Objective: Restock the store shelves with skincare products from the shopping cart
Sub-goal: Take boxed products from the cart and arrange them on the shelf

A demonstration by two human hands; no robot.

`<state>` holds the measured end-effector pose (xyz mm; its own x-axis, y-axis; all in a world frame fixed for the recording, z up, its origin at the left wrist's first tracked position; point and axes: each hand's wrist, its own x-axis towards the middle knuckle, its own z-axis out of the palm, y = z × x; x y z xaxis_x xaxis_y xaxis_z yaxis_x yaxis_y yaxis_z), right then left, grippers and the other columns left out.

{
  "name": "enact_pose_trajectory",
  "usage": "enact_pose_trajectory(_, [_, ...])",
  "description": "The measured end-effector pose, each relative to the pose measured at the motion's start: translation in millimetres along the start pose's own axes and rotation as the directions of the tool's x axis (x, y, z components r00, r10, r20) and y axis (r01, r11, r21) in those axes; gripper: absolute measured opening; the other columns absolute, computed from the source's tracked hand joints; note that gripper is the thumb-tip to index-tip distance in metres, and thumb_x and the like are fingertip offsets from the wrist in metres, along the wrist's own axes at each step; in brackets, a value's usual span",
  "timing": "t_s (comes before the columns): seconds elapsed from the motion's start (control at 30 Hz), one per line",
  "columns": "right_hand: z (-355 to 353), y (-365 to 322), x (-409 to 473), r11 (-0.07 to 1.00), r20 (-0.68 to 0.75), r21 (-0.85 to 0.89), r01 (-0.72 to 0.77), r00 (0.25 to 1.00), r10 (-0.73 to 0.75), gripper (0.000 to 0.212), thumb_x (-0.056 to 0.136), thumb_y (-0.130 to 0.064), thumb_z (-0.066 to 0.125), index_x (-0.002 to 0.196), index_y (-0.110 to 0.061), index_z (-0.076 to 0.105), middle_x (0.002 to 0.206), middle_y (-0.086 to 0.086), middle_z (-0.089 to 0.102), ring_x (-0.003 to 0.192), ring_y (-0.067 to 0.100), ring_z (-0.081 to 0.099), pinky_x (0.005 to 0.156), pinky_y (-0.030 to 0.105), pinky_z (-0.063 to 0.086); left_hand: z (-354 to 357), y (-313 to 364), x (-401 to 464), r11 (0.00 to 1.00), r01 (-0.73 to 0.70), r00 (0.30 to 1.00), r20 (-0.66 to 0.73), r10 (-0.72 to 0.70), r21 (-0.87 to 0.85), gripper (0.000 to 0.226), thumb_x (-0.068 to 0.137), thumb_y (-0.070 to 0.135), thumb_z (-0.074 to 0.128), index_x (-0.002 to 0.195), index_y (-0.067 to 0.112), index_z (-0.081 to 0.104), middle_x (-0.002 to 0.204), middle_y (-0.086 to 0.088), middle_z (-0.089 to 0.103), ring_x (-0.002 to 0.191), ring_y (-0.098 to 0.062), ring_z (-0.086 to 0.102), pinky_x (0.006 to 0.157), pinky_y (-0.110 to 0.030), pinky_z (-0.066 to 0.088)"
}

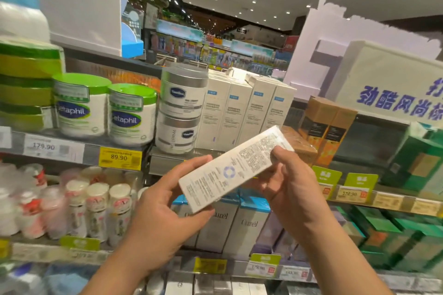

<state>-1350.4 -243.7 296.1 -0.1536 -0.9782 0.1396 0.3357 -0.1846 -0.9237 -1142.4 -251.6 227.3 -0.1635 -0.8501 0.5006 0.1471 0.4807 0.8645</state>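
Both hands hold a long white printed carton (236,168) tilted before the shelves — our left hand (165,208) pinches its lower end, our right hand (291,189) clamps thumb and fingers on its upper end. Behind it we see a row of tall white boxes (244,108), two stacked silver-lidded white jars (179,110) and green-lidded white tubs (105,109) — all standing on the grey upper shelf (79,153).

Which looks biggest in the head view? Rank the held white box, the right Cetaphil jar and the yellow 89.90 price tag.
1. held white box, though nearest the camera, so its lead is unsure
2. right Cetaphil jar
3. yellow 89.90 price tag
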Motion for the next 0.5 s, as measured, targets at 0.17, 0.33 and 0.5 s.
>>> enact_pose_trajectory(0.17, [6, 5, 2, 0.998, 0.05, 0.003, 0.068, 0.996, -0.068, 0.023, 0.096, -0.009, 0.049, 0.117, -0.011, 0.059, 0.097, 0.01, 0.074, 0.099, 0.024, 0.073, 0.082, 0.048, 0.061, -7, -6, 6, 0.992, 0.129, 0.989, -0.071, -0.127, 0.016, 0.083, 0.072, -0.005, 0.087, 0.132, 0.044, 0.058, 0.12, 0.026, 0.069, 0.111, 0.002, 0.066, 0.082, -0.014, 0.054])
enact_pose_trajectory(0.33, [-7, 16, 2, 0.989, 0.095, 0.087, 0.121, 0.987, -0.129, 0.077, 0.061, -0.016, 0.069, 0.136, -0.01, 0.054, 0.119, 0.018, 0.068, 0.112, 0.031, 0.066, 0.093, 0.052, 0.056, -9, -7, 12, 0.944, 0.231, 0.97, -0.017, -0.242, -0.234, 0.073, 0.073, -0.01, 0.082, 0.127, 0.036, 0.065, 0.114, 0.003, 0.075, 0.087, -0.019, 0.073, 0.071, -0.031, 0.062])
enact_pose_trajectory(0.5, [-17, 28, -3, 0.969, 0.095, 0.201, 0.143, 0.982, -0.165, 0.077, 0.048, -0.006, 0.066, 0.124, -0.013, 0.056, 0.115, 0.022, 0.068, 0.114, 0.037, 0.065, 0.089, 0.046, 0.057, -14, -8, 14, 0.904, 0.225, 0.973, 0.045, -0.224, -0.363, 0.079, 0.067, -0.008, 0.085, 0.132, 0.031, 0.063, 0.122, -0.002, 0.073, 0.089, -0.029, 0.072, 0.073, -0.032, 0.062])
